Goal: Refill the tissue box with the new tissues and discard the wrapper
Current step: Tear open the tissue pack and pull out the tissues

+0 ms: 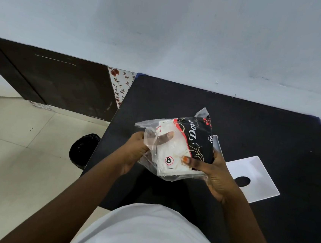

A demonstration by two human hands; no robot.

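Note:
I hold a pack of white tissues (pixel 170 142) in a clear plastic wrapper (pixel 198 133) printed black and red, above the black table (pixel 253 131). My left hand (pixel 137 148) has its fingers pushed inside the wrapper's open left end, touching the tissues. My right hand (pixel 215 172) grips the pack's right side, thumb pressed on the front. The white tissue box lid (pixel 258 177), with its dark oval slot, lies flat on the table to the right. A sliver of the white box (pixel 217 143) shows behind the pack; the remainder is hidden.
A bin lined with a black bag (pixel 82 149) stands on the tiled floor just left of the table. A dark cabinet (pixel 56 82) sits against the wall at the back left. Flowered cloth (pixel 121 83) shows at the table's edges.

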